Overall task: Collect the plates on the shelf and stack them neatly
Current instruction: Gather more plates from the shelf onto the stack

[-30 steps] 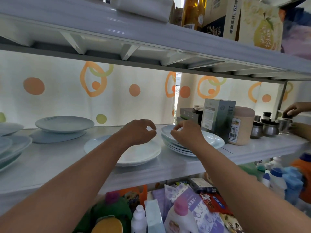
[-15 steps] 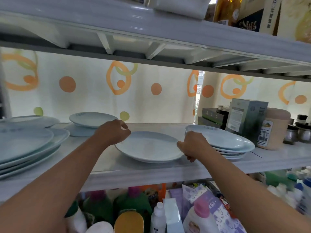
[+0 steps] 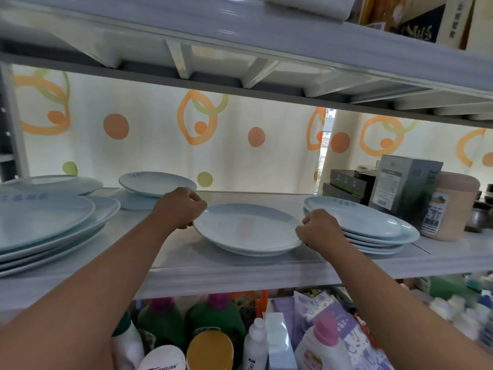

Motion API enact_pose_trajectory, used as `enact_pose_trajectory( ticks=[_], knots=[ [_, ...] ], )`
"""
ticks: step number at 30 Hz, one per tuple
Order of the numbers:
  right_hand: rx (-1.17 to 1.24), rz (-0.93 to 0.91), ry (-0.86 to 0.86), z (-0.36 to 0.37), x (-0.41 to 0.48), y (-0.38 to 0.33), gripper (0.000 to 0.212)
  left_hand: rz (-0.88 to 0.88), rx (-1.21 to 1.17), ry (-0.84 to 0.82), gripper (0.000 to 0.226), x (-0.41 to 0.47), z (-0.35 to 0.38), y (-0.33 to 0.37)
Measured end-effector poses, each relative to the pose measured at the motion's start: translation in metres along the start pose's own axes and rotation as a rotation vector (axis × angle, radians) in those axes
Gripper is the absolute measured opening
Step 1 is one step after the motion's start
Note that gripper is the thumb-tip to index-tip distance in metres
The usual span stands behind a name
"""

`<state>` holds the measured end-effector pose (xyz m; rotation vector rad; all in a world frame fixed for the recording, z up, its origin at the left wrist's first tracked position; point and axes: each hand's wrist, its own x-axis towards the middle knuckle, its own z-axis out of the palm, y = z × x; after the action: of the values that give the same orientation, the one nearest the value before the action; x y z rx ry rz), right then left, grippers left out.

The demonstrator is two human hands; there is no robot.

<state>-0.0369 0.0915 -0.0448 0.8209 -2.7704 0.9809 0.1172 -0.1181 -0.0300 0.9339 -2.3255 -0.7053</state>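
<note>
A pale blue-white plate (image 3: 246,228) lies in the middle of the white shelf (image 3: 213,273). My left hand (image 3: 178,209) grips its left rim and my right hand (image 3: 317,231) grips its right rim, fingers curled at the edge. To the right sits a stack of several plates (image 3: 373,231). A larger stack (image 3: 45,225) fills the left end, with another plate (image 3: 58,182) behind it. Further back, one plate rests on an upturned one (image 3: 157,182).
Boxes (image 3: 405,188) and a beige jar (image 3: 450,206) stand at the shelf's right end, close behind the right stack. The upper shelf (image 3: 240,49) hangs low overhead. Bottles and packets (image 3: 240,337) crowd the level below. A patterned curtain (image 3: 165,140) backs the shelf.
Both hands came off the right-hand stack and moved left to the middle plate's rims, where they now hold it. The view swung left and nearer.
</note>
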Motion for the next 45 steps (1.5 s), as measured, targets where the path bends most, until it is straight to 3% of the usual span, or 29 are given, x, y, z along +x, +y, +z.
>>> enact_pose_trajectory(
  ticks=[9,13,19,26,29,34,38,45],
  knots=[
    [0.315,-0.008,0.236,-0.006,0.000,-0.015,0.027,-0.062,-0.269,0.133,0.017,0.010,0.003,-0.002],
    [0.515,0.029,0.161,-0.009,-0.003,-0.029,0.022,-0.106,-0.377,0.201,0.019,0.017,-0.008,-0.004],
    [0.912,0.148,-0.089,-0.006,-0.010,-0.054,0.014,-0.129,-0.403,0.162,0.034,0.022,-0.032,-0.014],
    [0.990,0.093,-0.099,0.019,-0.012,-0.091,0.018,-0.194,-0.486,0.199,0.027,0.014,-0.070,-0.032],
    [1.014,0.065,-0.112,0.032,-0.015,-0.116,0.010,-0.200,-0.451,0.222,0.027,0.008,-0.090,-0.039],
    [1.077,0.033,-0.216,0.052,-0.025,-0.163,0.020,-0.247,-0.423,0.336,0.027,-0.005,-0.140,-0.063],
    [1.125,-0.032,-0.297,0.069,-0.042,-0.207,0.003,-0.313,-0.444,0.406,0.030,-0.024,-0.182,-0.095],
    [1.021,-0.105,-0.423,0.105,-0.060,-0.267,0.004,-0.408,-0.431,0.520,0.029,-0.052,-0.220,-0.147]
  ],
)
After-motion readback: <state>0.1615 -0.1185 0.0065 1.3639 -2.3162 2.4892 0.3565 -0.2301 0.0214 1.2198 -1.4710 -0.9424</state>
